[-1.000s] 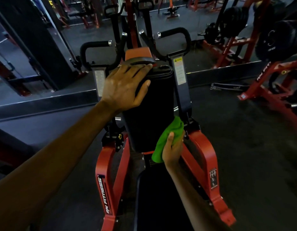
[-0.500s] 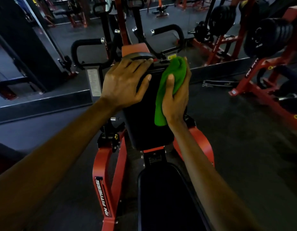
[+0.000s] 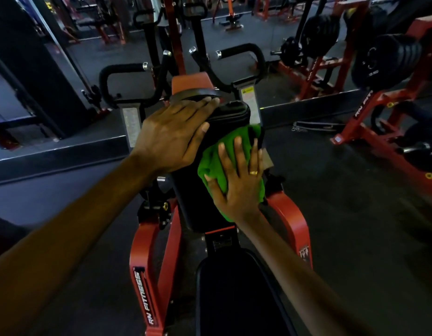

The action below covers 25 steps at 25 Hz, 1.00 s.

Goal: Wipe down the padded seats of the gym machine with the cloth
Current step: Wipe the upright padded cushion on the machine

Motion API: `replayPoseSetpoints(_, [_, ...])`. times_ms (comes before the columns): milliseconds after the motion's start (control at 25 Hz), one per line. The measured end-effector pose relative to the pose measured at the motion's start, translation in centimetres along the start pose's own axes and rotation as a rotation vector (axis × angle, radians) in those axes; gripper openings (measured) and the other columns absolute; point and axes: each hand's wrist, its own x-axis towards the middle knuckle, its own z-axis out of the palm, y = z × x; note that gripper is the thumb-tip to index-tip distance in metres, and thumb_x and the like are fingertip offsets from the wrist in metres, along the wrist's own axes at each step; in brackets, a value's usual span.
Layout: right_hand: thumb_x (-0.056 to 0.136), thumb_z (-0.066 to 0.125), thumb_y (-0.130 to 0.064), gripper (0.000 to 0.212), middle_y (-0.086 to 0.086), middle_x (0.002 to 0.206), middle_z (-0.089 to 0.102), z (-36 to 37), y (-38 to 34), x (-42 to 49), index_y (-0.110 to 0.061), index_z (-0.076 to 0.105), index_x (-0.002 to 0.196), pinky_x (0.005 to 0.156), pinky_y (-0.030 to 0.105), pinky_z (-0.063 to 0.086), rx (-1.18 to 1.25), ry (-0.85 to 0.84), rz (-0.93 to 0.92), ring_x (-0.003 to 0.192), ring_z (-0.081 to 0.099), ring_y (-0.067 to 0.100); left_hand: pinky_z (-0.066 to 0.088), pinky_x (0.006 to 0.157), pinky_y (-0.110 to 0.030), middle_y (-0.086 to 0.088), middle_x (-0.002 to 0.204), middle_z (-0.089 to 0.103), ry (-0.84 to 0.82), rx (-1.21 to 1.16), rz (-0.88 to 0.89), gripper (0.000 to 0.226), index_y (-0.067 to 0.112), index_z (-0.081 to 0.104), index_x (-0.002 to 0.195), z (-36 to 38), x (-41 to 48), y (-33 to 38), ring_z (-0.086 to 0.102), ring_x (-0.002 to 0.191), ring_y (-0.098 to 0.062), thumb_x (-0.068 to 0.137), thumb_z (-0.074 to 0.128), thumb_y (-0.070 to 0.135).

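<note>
**Cloth [image 3: 211, 161] pressed on the tall pad [image 3: 195, 204]**

You look to be in the middle of wiping the tall black pad. Your left hand [image 3: 176, 134] lies flat on the pad's top, fingers straight, gripping nothing, just steadying it. To its right, the green cloth sits on the pad's front. Your right hand [image 3: 236, 183] pushes it there with fingers spread and straight, not curled. Next, I think you must rub down the pad, then wipe the low seat [image 3: 234, 287] near you.
</note>
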Motion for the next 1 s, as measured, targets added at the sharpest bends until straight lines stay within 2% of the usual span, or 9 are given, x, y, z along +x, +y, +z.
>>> replayPoseSetpoints(200, [0.096, 0.056, -0.042, 0.069, 0.013, 0.163, 0.022, -0.2, 0.6, 3.9, -0.017, 0.029, 0.155, 0.124, 0.058, 0.016, 0.091, 0.036, -0.009, 0.149, 0.022, 0.053, 0.053, 0.085, -0.04, -0.007, 0.132, 0.067, 0.041, 0.021, -0.032, 0.041, 0.013, 0.058, 0.142, 0.4, -0.2, 0.1, 0.067, 0.112, -0.027, 0.107, 0.043, 0.026])
replayPoseSetpoints(320, [0.097, 0.055, -0.043, 0.075, 0.0, 0.17, 0.008, 0.6, 1.3, -0.1, -0.03, 0.019, 0.161, 0.121, 0.062, 0.022, 0.024, 0.0, -0.034, 0.149, 0.022, 0.05, 0.049, 0.086, -0.034, -0.006, 0.13, 0.069, 0.056, 0.035, -0.019, 0.041, 0.014, 0.059, 0.142, 0.5, -0.3, 0.1, 0.067, 0.111, -0.025, 0.106, 0.045, 0.025])
replayPoseSetpoints(400, [0.098, 0.05, -0.046, 0.073, -0.004, 0.171, 0.008, 0.4, 1.5, -1.9, -0.032, 0.017, 0.161, 0.121, 0.061, 0.023, 0.013, -0.042, -0.019, 0.15, 0.02, 0.046, 0.049, 0.085, -0.034, -0.005, 0.13, 0.069, 0.068, 0.029, -0.019, 0.04, 0.014, 0.06, 0.142, 0.6, -0.2, 0.2, 0.067, 0.11, -0.024, 0.105, 0.046, 0.025])
replayPoseSetpoints(520, [0.1, 0.048, -0.045, 0.067, 0.01, 0.167, 0.02, -0.7, -0.5, 1.6, -0.019, 0.026, 0.158, 0.125, 0.052, 0.018, 0.085, -0.016, 0.106, 0.153, 0.017, 0.044, 0.052, 0.085, -0.037, -0.005, 0.128, 0.07, 0.08, 0.011, -0.034, 0.04, 0.014, 0.061, 0.14, 0.5, -0.1, 0.2, 0.067, 0.109, -0.025, 0.105, 0.047, 0.026])
replayPoseSetpoints(680, [0.099, 0.054, -0.033, 0.065, 0.022, 0.163, 0.028, -1.8, -1.4, 8.1, -0.001, 0.037, 0.152, 0.125, 0.052, 0.022, 0.185, 0.089, 0.146, 0.153, 0.022, 0.04, 0.052, 0.083, -0.039, -0.009, 0.122, 0.072, 0.088, -0.022, -0.034, 0.038, 0.008, 0.066, 0.13, 0.5, -0.1, 0.0, 0.067, 0.106, -0.028, 0.104, 0.044, 0.025])
replayPoseSetpoints(760, [0.1, 0.053, -0.037, 0.066, 0.018, 0.164, 0.025, -1.3, -0.7, 5.7, -0.006, 0.033, 0.155, 0.121, 0.057, 0.026, 0.174, 0.095, 0.15, 0.153, 0.023, 0.041, 0.051, 0.09, -0.036, -0.008, 0.129, 0.069, 0.038, -0.088, -0.012, 0.04, 0.009, 0.063, 0.136, 0.2, 0.0, -0.4, 0.066, 0.114, -0.026, 0.105, 0.044, 0.026])
replayPoseSetpoints(880, [0.104, 0.045, -0.046, 0.067, 0.0, 0.171, 0.009, -0.3, -0.4, -1.7, -0.029, 0.016, 0.162, 0.115, 0.065, 0.029, 0.101, -0.023, 0.179, 0.153, 0.02, 0.039, 0.043, 0.109, -0.033, -0.011, 0.139, 0.063, -0.013, -0.188, 0.093, 0.043, 0.007, 0.057, 0.143, -0.4, -0.3, -2.3, 0.059, 0.127, -0.027, 0.106, 0.046, 0.027])
replayPoseSetpoints(920, [0.104, 0.045, -0.045, 0.068, -0.003, 0.171, 0.008, -0.4, -0.3, -2.8, -0.032, 0.013, 0.162, 0.115, 0.065, 0.028, 0.09, -0.046, 0.179, 0.154, 0.018, 0.036, 0.039, 0.113, -0.034, -0.012, 0.14, 0.062, -0.018, -0.19, 0.124, 0.044, 0.006, 0.057, 0.143, -0.4, -0.4, -2.8, 0.057, 0.13, -0.028, 0.107, 0.046, 0.028])
replayPoseSetpoints(1000, [0.101, 0.049, -0.039, 0.067, 0.004, 0.169, 0.016, -0.8, -0.4, -0.7, -0.027, 0.021, 0.16, 0.118, 0.062, 0.026, 0.089, -0.043, 0.17, 0.156, 0.016, 0.031, 0.042, 0.112, -0.039, -0.013, 0.139, 0.062, -0.004, -0.159, 0.127, 0.044, 0.005, 0.056, 0.143, -0.2, -0.8, -3.3, 0.056, 0.13, -0.031, 0.108, 0.044, 0.029])
